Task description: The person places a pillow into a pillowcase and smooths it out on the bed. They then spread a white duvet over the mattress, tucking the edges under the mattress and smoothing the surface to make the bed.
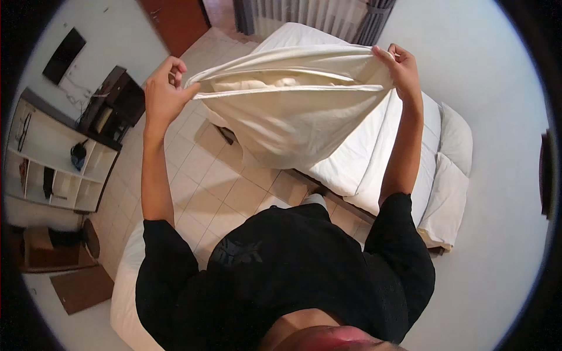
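Stretched out in front of me at chest height hangs a cream pillowcase (287, 126), its long mouth facing up and gaping a little. Pale, bunched material shows inside; whether it is a pillow or folds of the case, I cannot tell. My left hand (165, 93) pinches the left corner of the mouth between thumb and curled fingers. At the right corner, my right hand (401, 71) grips the edge, thumb on top. Both arms reach forward, wide apart. The lower part of the case droops over the near left side of the bed.
A bed (351, 169) with white sheets stands ahead and right, two pillows (448, 193) at its right end. Another white bed edge (126, 281) is at lower left. Shelves (61, 158) and a dark cabinet (117, 99) line the left wall, near a brown door (175, 23).
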Demonstrator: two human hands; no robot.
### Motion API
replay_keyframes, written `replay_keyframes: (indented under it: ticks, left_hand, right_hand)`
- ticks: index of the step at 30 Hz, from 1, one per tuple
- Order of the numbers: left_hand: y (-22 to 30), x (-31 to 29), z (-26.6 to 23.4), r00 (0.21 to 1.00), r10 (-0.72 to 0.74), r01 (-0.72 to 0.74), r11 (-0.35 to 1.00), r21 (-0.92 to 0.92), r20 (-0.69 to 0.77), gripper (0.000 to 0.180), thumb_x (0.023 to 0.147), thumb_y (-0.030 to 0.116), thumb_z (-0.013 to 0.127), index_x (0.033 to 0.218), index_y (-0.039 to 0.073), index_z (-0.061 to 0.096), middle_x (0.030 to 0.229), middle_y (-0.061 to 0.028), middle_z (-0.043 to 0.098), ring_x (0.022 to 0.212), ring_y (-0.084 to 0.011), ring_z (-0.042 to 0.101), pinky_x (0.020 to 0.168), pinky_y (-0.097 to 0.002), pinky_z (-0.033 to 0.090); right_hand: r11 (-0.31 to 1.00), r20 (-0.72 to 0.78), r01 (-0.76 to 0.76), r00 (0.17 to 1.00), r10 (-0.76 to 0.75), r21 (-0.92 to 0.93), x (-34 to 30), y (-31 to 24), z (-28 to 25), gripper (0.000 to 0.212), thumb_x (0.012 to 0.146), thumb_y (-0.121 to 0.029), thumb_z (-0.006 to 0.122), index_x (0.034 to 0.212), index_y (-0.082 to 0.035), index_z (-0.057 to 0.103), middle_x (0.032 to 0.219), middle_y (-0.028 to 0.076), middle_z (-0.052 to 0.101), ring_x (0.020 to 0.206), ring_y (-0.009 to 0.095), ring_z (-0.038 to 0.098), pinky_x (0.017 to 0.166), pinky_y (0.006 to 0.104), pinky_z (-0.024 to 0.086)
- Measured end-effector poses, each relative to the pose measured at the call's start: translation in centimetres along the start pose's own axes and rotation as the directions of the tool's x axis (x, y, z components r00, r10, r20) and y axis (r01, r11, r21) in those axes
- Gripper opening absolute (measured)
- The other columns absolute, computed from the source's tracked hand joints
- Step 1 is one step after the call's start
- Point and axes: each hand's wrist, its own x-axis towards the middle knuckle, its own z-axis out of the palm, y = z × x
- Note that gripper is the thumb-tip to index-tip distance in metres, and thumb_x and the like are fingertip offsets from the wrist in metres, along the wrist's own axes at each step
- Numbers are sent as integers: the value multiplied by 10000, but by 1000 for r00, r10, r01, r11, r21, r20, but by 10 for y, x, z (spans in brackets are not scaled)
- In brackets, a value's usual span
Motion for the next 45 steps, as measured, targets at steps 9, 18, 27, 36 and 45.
replay_keyframes:
  ticks: [9,18,27,36,45]
  left_hand:
    - [7,67,236,979,202,-201,952,-232,-18,312,684,101,816,883,75,578,805,-49,562,668,-177,562,630,-314,486]
    - [30,107,474,956,275,-238,927,-289,97,197,737,52,768,878,65,631,825,-59,602,725,-216,623,680,-359,528]
    - [4,123,584,968,-40,128,927,-353,247,147,790,30,734,914,50,656,835,-66,634,722,-181,639,695,-311,546]
    - [-39,102,683,865,-125,196,975,-99,486,292,856,94,733,1113,60,599,1061,-116,637,996,-291,669,904,-399,542]
    - [-78,96,782,663,3,116,988,-107,749,440,864,-22,552,1297,52,570,1359,-141,575,1250,-352,580,1030,-464,493]
  right_hand:
    - [946,-199,-252,957,212,-202,54,200,-96,376,872,-252,804,652,-97,541,664,-11,604,593,72,514,525,275,395]
    - [672,-401,-258,914,-62,-694,42,399,-103,295,932,-287,695,880,-18,586,669,210,615,638,421,633,618,528,485]
    - [843,263,142,965,-2,-518,59,439,-25,563,823,-402,821,1149,-3,594,1129,197,652,1128,404,592,956,470,480]
    - [707,430,-118,720,545,-697,109,542,13,422,870,-345,728,1127,-14,685,1119,223,688,1166,418,611,980,493,513]
    - [690,194,-206,869,455,-694,141,639,-4,545,913,-356,624,1334,-16,558,1202,239,681,1184,437,607,1022,494,487]
